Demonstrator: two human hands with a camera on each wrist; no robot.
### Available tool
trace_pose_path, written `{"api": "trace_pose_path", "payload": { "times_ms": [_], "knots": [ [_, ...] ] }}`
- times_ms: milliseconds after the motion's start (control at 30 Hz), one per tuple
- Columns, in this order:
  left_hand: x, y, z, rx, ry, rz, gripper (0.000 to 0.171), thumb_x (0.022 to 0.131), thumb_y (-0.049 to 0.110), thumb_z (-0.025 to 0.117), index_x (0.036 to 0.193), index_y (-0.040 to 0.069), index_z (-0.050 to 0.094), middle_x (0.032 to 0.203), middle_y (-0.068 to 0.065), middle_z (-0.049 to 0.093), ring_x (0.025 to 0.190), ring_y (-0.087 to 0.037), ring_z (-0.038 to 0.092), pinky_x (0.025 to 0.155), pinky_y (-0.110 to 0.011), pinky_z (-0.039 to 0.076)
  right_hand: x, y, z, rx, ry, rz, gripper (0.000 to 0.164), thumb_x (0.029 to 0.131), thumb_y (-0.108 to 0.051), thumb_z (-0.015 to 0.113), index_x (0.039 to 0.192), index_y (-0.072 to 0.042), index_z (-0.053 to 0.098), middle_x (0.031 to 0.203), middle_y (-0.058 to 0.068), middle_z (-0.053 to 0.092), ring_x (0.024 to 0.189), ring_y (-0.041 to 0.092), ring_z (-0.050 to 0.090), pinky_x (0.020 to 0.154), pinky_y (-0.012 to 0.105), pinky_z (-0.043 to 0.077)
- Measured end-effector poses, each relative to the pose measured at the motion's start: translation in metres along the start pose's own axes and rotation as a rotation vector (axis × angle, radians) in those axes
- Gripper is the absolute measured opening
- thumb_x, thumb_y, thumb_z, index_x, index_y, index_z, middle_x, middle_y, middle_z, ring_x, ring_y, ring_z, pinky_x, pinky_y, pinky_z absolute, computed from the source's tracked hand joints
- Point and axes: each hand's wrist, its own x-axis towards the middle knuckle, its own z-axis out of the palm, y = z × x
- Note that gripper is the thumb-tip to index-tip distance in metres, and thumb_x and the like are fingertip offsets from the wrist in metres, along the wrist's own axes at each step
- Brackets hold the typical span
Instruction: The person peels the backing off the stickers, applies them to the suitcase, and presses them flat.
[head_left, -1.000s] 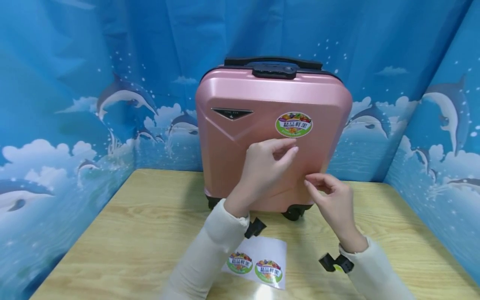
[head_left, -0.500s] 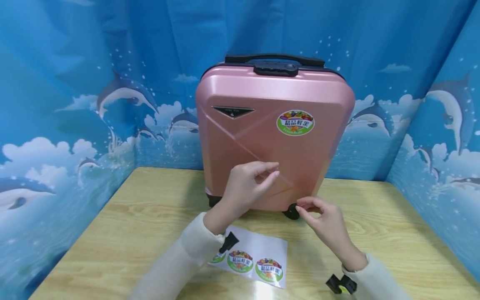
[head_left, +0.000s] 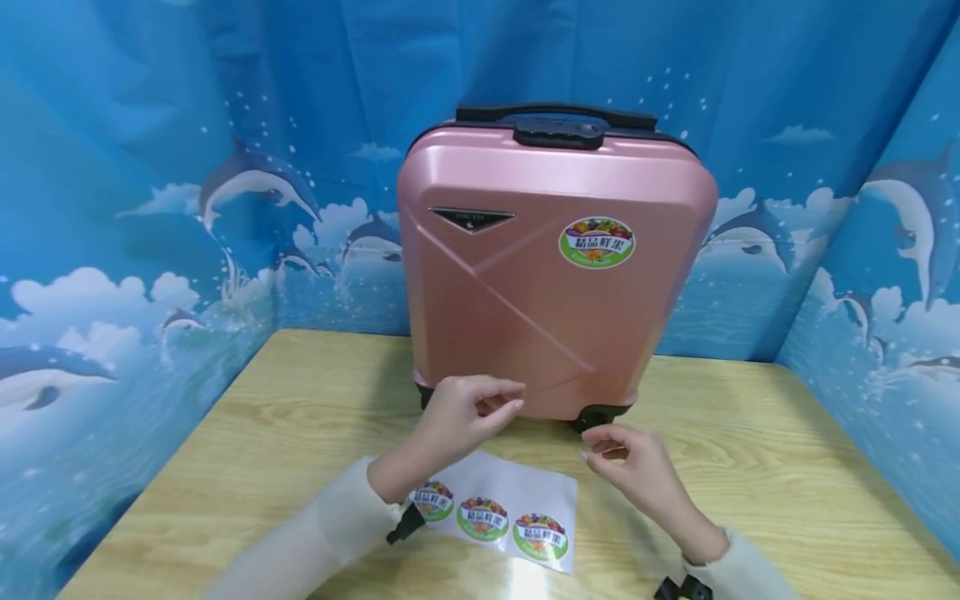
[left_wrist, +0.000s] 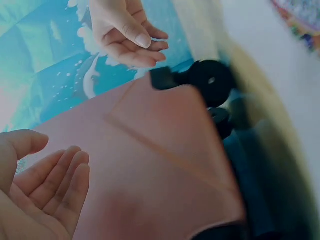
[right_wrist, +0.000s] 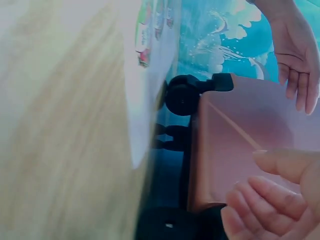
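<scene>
A pink hard-shell suitcase stands upright, an oval fruit sticker lying flat on its upper right front. My left hand is in front of the suitcase's lower edge, over the back of a white sticker sheet. Its fingers are loosely bent with a gap to the thumb, and the left wrist view shows nothing between them. My right hand hovers just right of the sheet, near a black wheel. In the right wrist view its fingers are relaxed and hold nothing.
Several matching oval stickers show on the sheet, partly covered by the left sleeve. The wooden table ends at a blue dolphin-print curtain behind and at both sides. A black handle tops the suitcase.
Both hands have come down and away from the suitcase front, the left one also moving left. More of the sticker sheet shows now. The sticker on the suitcase stays in place.
</scene>
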Motion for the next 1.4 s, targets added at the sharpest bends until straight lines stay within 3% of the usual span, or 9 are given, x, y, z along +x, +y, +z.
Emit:
{"api": "trace_pose_path", "payload": {
  "times_ms": [167, 300, 600, 867, 1067, 1200, 1400],
  "knots": [
    [-0.014, -0.006, 0.003, -0.105, -0.095, -0.113, 0.021, 0.088, 0.014, 0.067, 0.106, 0.004, 0.070, 0.095, -0.001, 0.072, 0.080, -0.005, 0.066, 0.069, -0.017, 0.053, -0.004, 0.003, 0.003, -0.014, -0.107, 0.063, 0.023, 0.077, -0.006, 0.075, 0.097, 0.002, 0.068, 0.093, 0.013, 0.069, 0.080, 0.018, 0.065, 0.071, 0.028, 0.055],
    [-0.022, -0.011, 0.007, -0.117, -0.161, -0.169, 0.020, 0.088, 0.015, 0.065, 0.105, 0.007, 0.071, 0.093, 0.000, 0.072, 0.077, -0.004, 0.065, 0.067, -0.018, 0.053, -0.007, 0.006, 0.008, -0.011, -0.184, 0.077, 0.030, 0.077, -0.012, 0.075, 0.100, 0.005, 0.066, 0.097, 0.015, 0.068, 0.084, 0.027, 0.065, 0.075, 0.033, 0.054],
    [-0.037, -0.017, 0.013, -0.161, -0.281, -0.247, 0.020, 0.087, 0.018, 0.066, 0.103, 0.006, 0.072, 0.089, 0.000, 0.072, 0.075, -0.004, 0.063, 0.067, -0.019, 0.052, -0.010, 0.015, 0.016, 0.077, -0.314, 0.107, 0.040, 0.074, -0.013, 0.077, 0.105, 0.008, 0.063, 0.101, 0.017, 0.066, 0.090, 0.031, 0.064, 0.080, 0.034, 0.053],
    [-0.043, -0.018, 0.014, -0.228, -0.307, -0.314, 0.021, 0.085, 0.019, 0.069, 0.101, 0.006, 0.072, 0.092, -0.004, 0.073, 0.073, -0.005, 0.063, 0.065, -0.019, 0.052, -0.014, 0.020, 0.024, 0.173, -0.278, 0.212, 0.042, 0.072, -0.006, 0.077, 0.107, 0.010, 0.061, 0.105, 0.019, 0.065, 0.096, 0.032, 0.062, 0.085, 0.035, 0.051],
    [-0.049, -0.022, 0.019, -0.374, -0.345, -0.382, 0.022, 0.084, 0.015, 0.070, 0.101, 0.000, 0.071, 0.094, -0.008, 0.072, 0.075, -0.013, 0.065, 0.065, -0.019, 0.052, -0.022, 0.024, 0.032, 0.203, -0.222, 0.304, 0.043, 0.070, -0.005, 0.078, 0.109, 0.006, 0.063, 0.109, 0.016, 0.065, 0.103, 0.031, 0.059, 0.091, 0.034, 0.047],
    [-0.052, -0.024, 0.021, -0.452, -0.354, -0.406, 0.021, 0.084, 0.011, 0.069, 0.101, -0.002, 0.070, 0.098, -0.012, 0.071, 0.080, -0.026, 0.067, 0.067, -0.021, 0.054, -0.027, 0.025, 0.036, 0.145, -0.195, 0.251, 0.045, 0.067, -0.008, 0.080, 0.108, 0.001, 0.065, 0.112, 0.013, 0.064, 0.106, 0.031, 0.058, 0.094, 0.035, 0.046],
    [-0.052, -0.028, 0.025, -0.457, -0.357, -0.429, 0.022, 0.084, 0.012, 0.070, 0.101, -0.002, 0.070, 0.097, -0.010, 0.071, 0.078, -0.017, 0.067, 0.067, -0.023, 0.054, -0.028, 0.021, 0.040, 0.007, -0.168, 0.116, 0.048, 0.064, -0.014, 0.083, 0.107, -0.002, 0.067, 0.113, 0.010, 0.060, 0.105, 0.032, 0.056, 0.094, 0.046, 0.044]
  ]
}}
